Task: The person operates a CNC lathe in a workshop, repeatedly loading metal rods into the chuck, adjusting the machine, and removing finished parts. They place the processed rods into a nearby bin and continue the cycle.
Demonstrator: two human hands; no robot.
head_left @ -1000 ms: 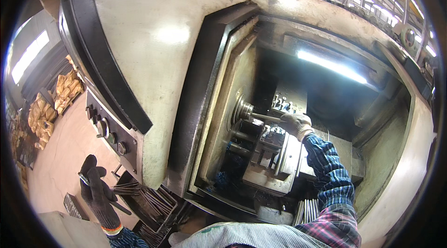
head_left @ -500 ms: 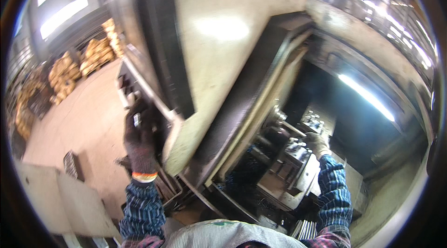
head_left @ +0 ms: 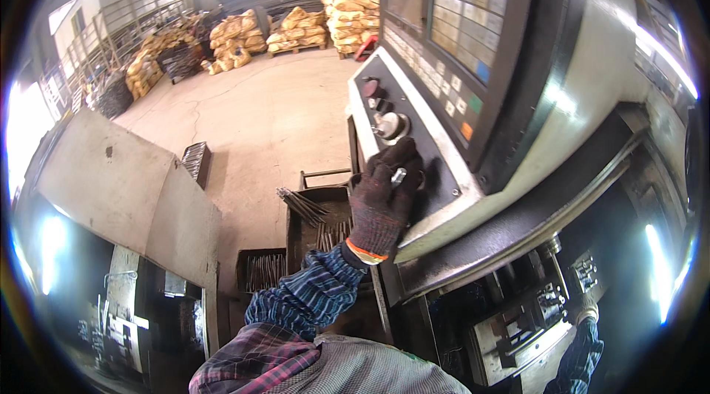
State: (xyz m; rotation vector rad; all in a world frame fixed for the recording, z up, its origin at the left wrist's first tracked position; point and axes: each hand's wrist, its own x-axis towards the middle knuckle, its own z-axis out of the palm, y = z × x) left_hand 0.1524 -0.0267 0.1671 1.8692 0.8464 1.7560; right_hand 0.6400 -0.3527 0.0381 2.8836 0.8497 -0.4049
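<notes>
My left hand [head_left: 386, 198], in a dark knit glove with an orange cuff, rests on the slanted control panel [head_left: 436, 209]. Its fingers are curled just below a pale round knob [head_left: 392, 126]. A short shiny metal stub [head_left: 399, 177] shows at the fingers; what it belongs to is hidden. At the lower right, my right hand [head_left: 586, 307], in a light glove, reaches into the machine. A thin metal rod [head_left: 559, 273] runs from the round holder [head_left: 549, 246] to its closed fingers. Beside it sits a metal tool block [head_left: 547, 303].
Bins of metal rods [head_left: 262, 270] stand below my left arm. A second machine [head_left: 126, 194] is at the left. A filled box [head_left: 196, 162] lies on the floor, and stacked yellow sacks [head_left: 297, 30] line the back. A dark-framed screen and keypad [head_left: 473, 17] rise above the panel.
My view has swung left, bringing the panel face and bins into sight. My left hand stays at the panel by the knob, and my right hand stays inside the machine by the rod.
</notes>
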